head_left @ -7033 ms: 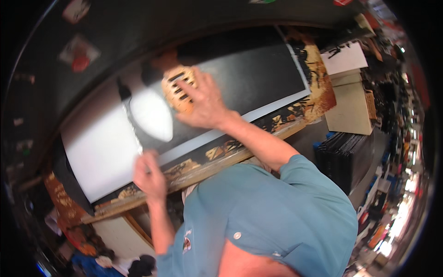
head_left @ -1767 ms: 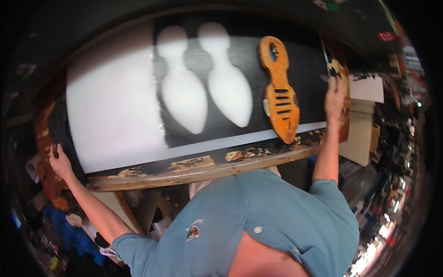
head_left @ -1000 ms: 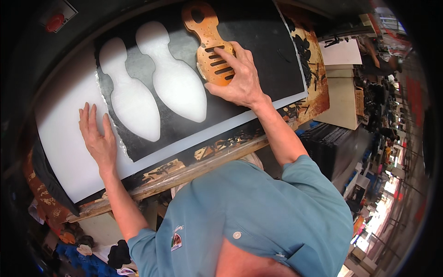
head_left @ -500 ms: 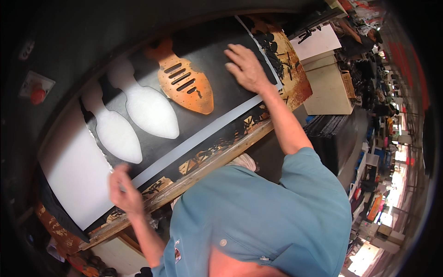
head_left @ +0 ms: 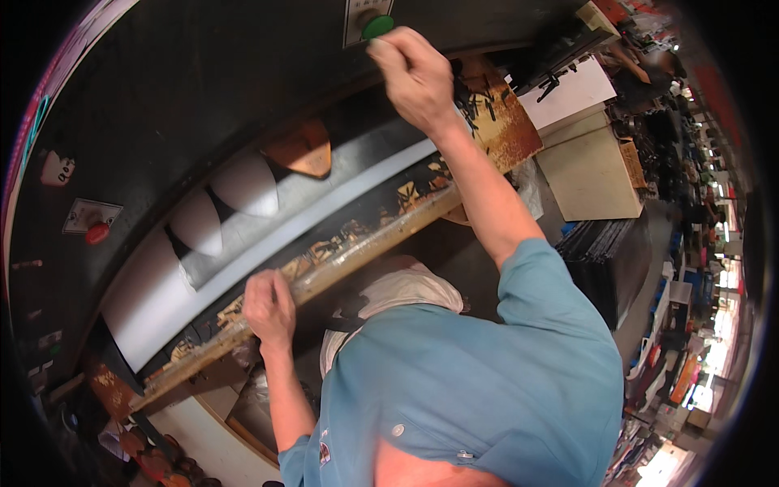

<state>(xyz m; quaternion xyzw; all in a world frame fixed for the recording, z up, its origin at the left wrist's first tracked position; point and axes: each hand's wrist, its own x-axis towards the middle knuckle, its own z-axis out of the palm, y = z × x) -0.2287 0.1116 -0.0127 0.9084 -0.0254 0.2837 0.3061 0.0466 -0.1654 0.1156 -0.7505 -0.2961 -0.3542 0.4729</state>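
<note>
My right hand point(head_left: 414, 77) is raised to a green round button point(head_left: 377, 24) on the black press head point(head_left: 203, 89), fingers curled, fingertips against the button. My left hand point(head_left: 269, 307) is closed over the worn wooden front edge point(head_left: 365, 247) of the press table. On the table lies a black sheet point(head_left: 357, 174) with two white bowling-pin-shaped cut-outs point(head_left: 243, 183). An orange wooden cutting die point(head_left: 302, 150) sits on the sheet beside them, partly hidden under the press head.
A red button point(head_left: 97, 234) sits on the press head at the left. The sheet's white part point(head_left: 146, 300) runs left under the head. Flat boards and paper point(head_left: 588, 174) are stacked to the right, beside a dark stack point(head_left: 600, 252) and a cluttered aisle.
My right hand left the sheet and rose to the green button. My left hand dropped onto the wooden edge. The press head now covers much of the sheet and die.
</note>
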